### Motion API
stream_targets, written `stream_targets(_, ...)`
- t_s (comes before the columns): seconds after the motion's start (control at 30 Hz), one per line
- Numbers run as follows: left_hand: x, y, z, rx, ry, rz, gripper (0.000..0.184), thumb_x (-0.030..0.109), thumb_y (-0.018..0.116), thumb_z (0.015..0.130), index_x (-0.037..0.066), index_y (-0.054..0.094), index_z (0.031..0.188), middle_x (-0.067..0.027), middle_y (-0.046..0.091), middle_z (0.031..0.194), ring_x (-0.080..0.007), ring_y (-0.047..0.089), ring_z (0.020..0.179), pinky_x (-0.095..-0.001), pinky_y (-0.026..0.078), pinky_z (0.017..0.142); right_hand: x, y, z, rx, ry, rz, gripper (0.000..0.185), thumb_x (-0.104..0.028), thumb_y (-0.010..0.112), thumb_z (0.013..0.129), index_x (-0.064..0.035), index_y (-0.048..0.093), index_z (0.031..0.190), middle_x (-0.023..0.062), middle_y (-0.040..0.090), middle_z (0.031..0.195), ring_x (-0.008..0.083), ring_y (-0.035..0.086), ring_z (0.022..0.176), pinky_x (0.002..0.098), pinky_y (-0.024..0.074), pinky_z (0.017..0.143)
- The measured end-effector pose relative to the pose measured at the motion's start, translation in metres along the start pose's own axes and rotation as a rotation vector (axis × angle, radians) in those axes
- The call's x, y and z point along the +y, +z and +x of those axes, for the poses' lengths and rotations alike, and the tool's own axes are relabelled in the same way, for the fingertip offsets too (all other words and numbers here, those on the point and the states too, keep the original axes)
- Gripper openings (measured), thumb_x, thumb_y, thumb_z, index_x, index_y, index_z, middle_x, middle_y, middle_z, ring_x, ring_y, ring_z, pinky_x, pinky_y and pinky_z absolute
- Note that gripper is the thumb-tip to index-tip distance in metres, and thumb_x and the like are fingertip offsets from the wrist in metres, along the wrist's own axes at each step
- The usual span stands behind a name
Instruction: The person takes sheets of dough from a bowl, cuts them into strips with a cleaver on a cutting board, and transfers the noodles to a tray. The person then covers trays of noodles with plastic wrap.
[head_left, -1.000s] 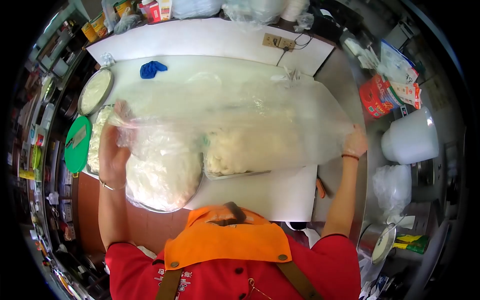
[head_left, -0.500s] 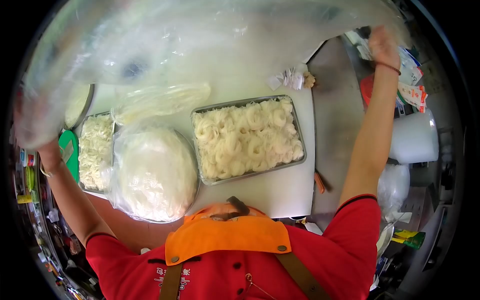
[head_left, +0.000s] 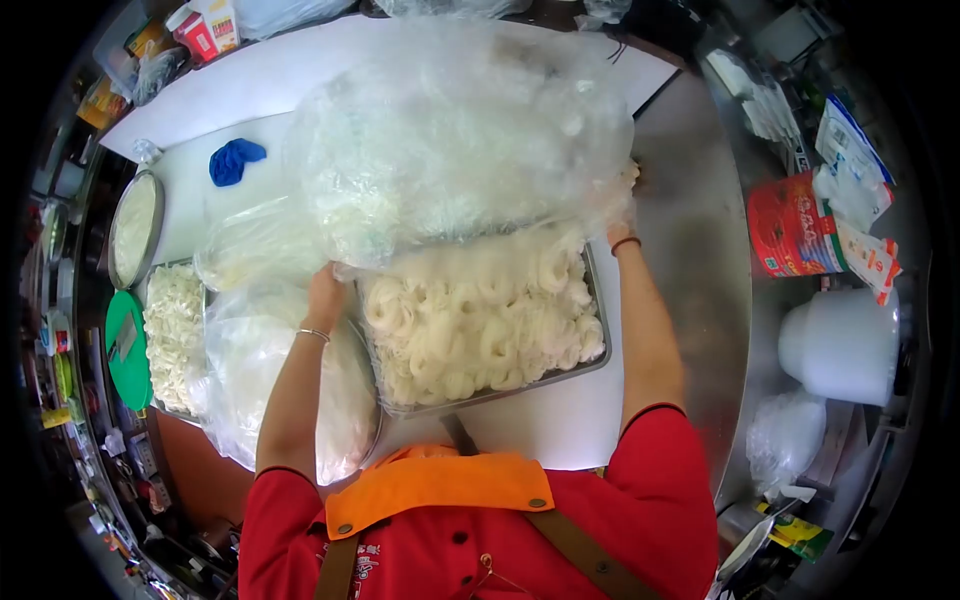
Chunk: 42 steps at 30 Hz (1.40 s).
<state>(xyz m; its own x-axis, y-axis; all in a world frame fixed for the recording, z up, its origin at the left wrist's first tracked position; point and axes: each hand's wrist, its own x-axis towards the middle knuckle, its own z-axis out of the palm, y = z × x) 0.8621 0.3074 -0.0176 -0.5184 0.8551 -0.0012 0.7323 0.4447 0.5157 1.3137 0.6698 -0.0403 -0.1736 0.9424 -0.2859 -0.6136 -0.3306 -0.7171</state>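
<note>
A large clear plastic bag [head_left: 450,140] billows over the back of a metal tray [head_left: 607,350] filled with coils of white rice noodles [head_left: 480,330]. At the tray's back left corner, my left hand [head_left: 325,295] is closed on the bag's near edge. My right hand [head_left: 618,208] grips the bag's other side near the back right corner, its fingers partly veiled by the plastic. Left of the tray, touching its side, stands a round plastic-covered heap [head_left: 270,350]; its contents are blurred by the wrapping.
A second tray of white strips [head_left: 172,340], a green board [head_left: 127,350] with a blade on it and a round pan [head_left: 137,225] line the left. A blue cloth [head_left: 235,160] lies further back. On the right are a red tub [head_left: 790,225] and stacked white containers [head_left: 850,345].
Both hands have come down and inward from wide apart, bringing the plastic bag low over the tray's back. The blue cloth and table back are now uncovered.
</note>
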Motion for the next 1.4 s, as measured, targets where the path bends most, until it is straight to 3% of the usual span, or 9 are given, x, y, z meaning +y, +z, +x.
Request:
stream_targets(0.23,0.010,0.042,-0.007,0.145,-0.162,-0.258,0.034,0.025,0.042,0.099,0.001,0.065,0.105,-0.0276,0.066,0.090,-0.0459,0.063,0.089,-0.0478,0.048,0.073,0.035,-0.067,0.029,-0.315,-0.205,-1.379,0.037,-0.029,0.043,0.103,-0.0016,0.062,0.117,0.0091,0.064,0.115,0.0237,0.061,0.102,0.0349,0.0483,0.094)
stream_targets(0.3,0.003,0.044,-0.011,0.002,-0.244,-0.170,0.034,0.024,0.041,0.100,0.000,0.065,0.103,-0.0272,0.066,0.089,-0.0443,0.063,0.084,-0.0468,0.048,0.071,0.032,-0.055,0.012,-0.232,-0.030,-1.158,0.041,-0.034,0.039,0.106,-0.0022,0.062,0.114,0.0047,0.064,0.110,0.0206,0.060,0.098,0.0325,0.0478,0.093)
stream_targets(0.4,-0.007,0.050,-0.016,-0.098,-0.422,-0.256,0.034,0.025,0.042,0.101,-0.001,0.065,0.099,-0.0200,0.068,0.083,-0.0356,0.064,0.075,-0.0435,0.047,0.066,0.024,-0.039,-0.015,-0.289,-0.408,-1.781,0.039,-0.028,0.040,0.105,-0.0001,0.060,0.123,0.0079,0.064,0.117,0.0193,0.058,0.110,0.0312,0.0452,0.099)
stream_targets(0.63,-0.011,0.056,-0.042,0.108,-0.666,-1.231,0.034,0.035,0.043,0.104,0.007,0.063,0.099,0.0031,0.061,0.082,-0.0109,0.059,0.076,-0.0310,0.046,0.063,0.029,-0.073,-0.051,-0.027,-0.001,-0.925,0.034,-0.017,0.052,0.096,-0.0002,0.058,0.126,0.0080,0.063,0.123,0.0233,0.061,0.109,0.0323,0.0488,0.096)
stream_targets(0.73,0.050,0.017,-0.049,0.130,-0.769,-1.320,0.037,0.039,0.044,0.104,0.006,0.060,0.107,-0.0007,0.061,0.089,-0.0112,0.058,0.080,-0.0289,0.049,0.071,0.010,-0.089,-0.089,-0.167,-0.004,-1.130,0.033,-0.019,0.054,0.097,-0.0049,0.056,0.127,0.0046,0.063,0.118,0.0220,0.065,0.096,0.0325,0.0534,0.084)
stream_targets(0.9,0.027,0.034,-0.097,0.090,-0.891,-1.206,0.047,0.044,0.049,0.101,0.001,0.057,0.118,-0.0065,0.064,0.100,-0.0155,0.062,0.087,-0.0317,0.053,0.077,0.009,-0.088,-0.181,0.388,0.266,-0.579,0.034,-0.017,0.057,0.094,-0.0114,0.056,0.127,0.0035,0.065,0.112,0.0161,0.065,0.086,0.0301,0.0539,0.063)
stream_targets(1.2,0.027,0.035,-0.147,-0.021,-0.889,-1.170,0.052,0.049,0.044,0.101,0.001,0.058,0.116,-0.0058,0.064,0.097,-0.0152,0.062,0.084,-0.0298,0.053,0.077,0.026,-0.195,-0.250,0.642,0.265,-0.485,0.023,-0.030,0.050,0.100,-0.0149,0.063,0.111,0.0020,0.067,0.085,0.0149,0.063,0.073,0.0295,0.0514,0.062)
stream_targets(1.33,0.057,0.024,-0.149,-0.120,-0.858,-1.020,0.048,0.046,0.042,0.102,0.003,0.060,0.112,-0.0060,0.064,0.098,-0.0154,0.062,0.089,-0.0292,0.052,0.078,0.016,-0.208,-0.286,0.249,-0.161,-1.917,0.027,-0.029,0.055,0.094,-0.0089,0.065,0.108,0.0102,0.068,0.089,0.0253,0.066,0.080,0.0378,0.0526,0.070)
stream_targets(1.4,0.058,0.034,-0.143,-0.194,-0.731,-1.119,0.052,0.047,0.038,0.103,0.001,0.060,0.114,-0.0068,0.063,0.104,-0.0147,0.060,0.096,-0.0274,0.049,0.083,-0.011,-0.179,-0.317,0.014,0.317,-2.415,0.027,-0.026,0.059,0.090,-0.0058,0.065,0.107,0.0159,0.068,0.092,0.0314,0.066,0.083,0.0417,0.0523,0.073)
